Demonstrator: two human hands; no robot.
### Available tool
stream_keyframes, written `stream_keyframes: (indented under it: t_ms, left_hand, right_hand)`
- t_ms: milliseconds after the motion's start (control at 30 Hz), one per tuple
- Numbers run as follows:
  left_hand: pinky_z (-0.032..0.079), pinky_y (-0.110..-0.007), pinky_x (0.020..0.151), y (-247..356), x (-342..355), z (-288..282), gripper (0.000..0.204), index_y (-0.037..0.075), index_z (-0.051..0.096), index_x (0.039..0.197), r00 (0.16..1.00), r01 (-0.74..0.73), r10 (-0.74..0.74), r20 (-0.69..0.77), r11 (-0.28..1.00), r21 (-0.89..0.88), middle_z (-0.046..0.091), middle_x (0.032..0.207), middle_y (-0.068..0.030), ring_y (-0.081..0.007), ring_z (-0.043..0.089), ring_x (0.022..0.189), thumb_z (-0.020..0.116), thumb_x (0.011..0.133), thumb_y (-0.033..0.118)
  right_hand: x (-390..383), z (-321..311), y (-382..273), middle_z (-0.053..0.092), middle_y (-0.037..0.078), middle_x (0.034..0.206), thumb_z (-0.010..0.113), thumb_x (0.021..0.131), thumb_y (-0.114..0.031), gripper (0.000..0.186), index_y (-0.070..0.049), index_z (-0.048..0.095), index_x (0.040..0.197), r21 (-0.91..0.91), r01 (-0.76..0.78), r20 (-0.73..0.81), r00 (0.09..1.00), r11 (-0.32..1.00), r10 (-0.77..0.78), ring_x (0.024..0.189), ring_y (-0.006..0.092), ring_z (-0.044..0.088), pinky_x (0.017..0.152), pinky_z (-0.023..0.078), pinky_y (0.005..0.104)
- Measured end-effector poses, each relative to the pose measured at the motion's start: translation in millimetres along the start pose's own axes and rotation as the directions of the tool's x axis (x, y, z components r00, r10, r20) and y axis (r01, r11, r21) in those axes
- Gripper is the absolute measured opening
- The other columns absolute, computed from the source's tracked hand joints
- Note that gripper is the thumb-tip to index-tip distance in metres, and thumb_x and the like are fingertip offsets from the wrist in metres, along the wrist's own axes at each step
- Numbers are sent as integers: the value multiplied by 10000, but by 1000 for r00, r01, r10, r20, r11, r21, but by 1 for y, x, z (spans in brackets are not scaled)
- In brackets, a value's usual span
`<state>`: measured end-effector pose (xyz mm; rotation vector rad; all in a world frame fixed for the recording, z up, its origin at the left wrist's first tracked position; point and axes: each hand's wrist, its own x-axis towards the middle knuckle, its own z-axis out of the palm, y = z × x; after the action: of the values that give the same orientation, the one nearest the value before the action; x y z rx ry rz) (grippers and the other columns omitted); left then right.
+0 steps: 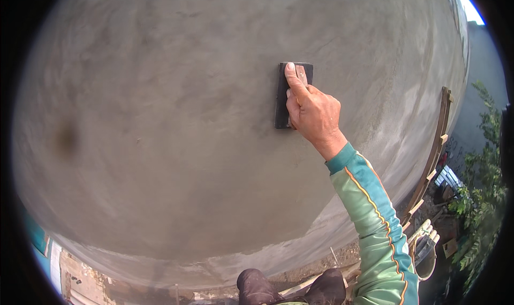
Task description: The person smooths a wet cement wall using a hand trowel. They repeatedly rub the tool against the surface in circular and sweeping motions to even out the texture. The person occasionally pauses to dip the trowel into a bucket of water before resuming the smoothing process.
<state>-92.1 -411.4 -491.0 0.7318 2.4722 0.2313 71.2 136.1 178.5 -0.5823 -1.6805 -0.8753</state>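
Note:
My right hand grips a black rectangular plastering float by its handle. My index finger or thumb lies stretched along the upper end of the float, and the other fingers curl round the handle. The float's long side stands nearly upright, its face against a grey plastered wall. Darker, damp-looking patches and smear marks cover much of the wall. A green and teal sleeve runs from my right wrist down to the lower edge. My left hand is not in view.
A wooden ladder leans on the right. Below it sit pale rounded ends and a dark bucket-like container. A leafy plant and another grey wall stand farther right. My knees show at the bottom, above rubble and boards.

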Motion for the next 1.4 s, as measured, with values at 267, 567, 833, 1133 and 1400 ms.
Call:
stream_keyframes:
  t_ms: [267,567,833,1133,1400]
  left_hand:
    - [482,-598,1098,4,-14,2,814,138,500,1550,999,32,-32,35,999,2,618,1496,-164,-454,592,1349,625,941,663]
    - [491,-573,1095,-18,7,22,780,131,523,1531,999,-32,32,-11,999,-11,612,1500,-174,-451,601,1338,628,945,634]
    - [501,-554,1077,3,2,18,763,113,519,1534,1000,-2,2,-31,1000,-8,615,1496,-180,-437,613,1324,638,946,585]
    - [513,-532,1056,10,0,24,744,94,515,1536,998,21,-24,-55,999,-50,618,1491,-186,-423,626,1309,650,948,529]
    - [524,-513,1039,17,16,10,729,76,511,1539,999,-30,29,-19,998,-49,622,1487,-192,-410,638,1295,660,950,480]
  right_hand:
    - [2,-2,-4,605,-5,599,670,968,-142,491,-274,676,1440,18,-9,-14,1000,1000,10,492,223,598,467,459,381]
    - [45,-14,17,708,37,697,590,1035,-229,442,-267,637,1473,33,-327,75,943,944,324,576,277,678,525,523,411]
    - [89,-21,52,763,-11,811,586,1032,-274,420,-325,665,1441,97,-273,50,962,957,269,638,203,716,630,568,366]
    - [149,5,-126,750,99,737,583,964,-202,500,-202,636,1462,127,26,37,999,992,-31,659,339,737,566,556,467]
    - [173,19,-222,734,57,712,593,953,-114,523,-192,631,1469,218,239,134,953,946,-272,598,268,714,489,496,411]
